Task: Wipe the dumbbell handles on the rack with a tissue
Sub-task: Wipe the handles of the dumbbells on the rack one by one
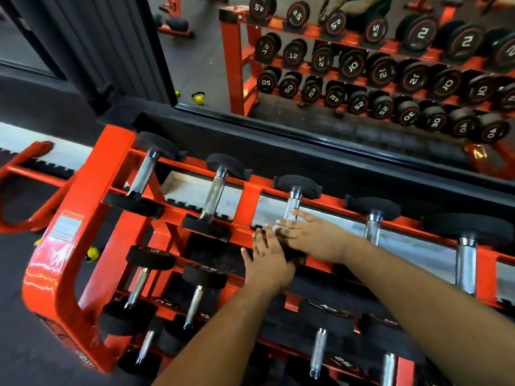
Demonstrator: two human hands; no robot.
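I see my right hand (309, 235) on the third dumbbell handle (293, 207) along the rack's (69, 235) top rail, fingers spread over it; my left hand (269, 260) lies flat just beside, fingers straight.

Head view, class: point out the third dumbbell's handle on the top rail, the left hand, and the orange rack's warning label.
third dumbbell's handle (294, 203), head view: bare metal above the fingers.
left hand (269, 260), head view: back of hand.
warning label (67, 225), head view: centre of sticker.
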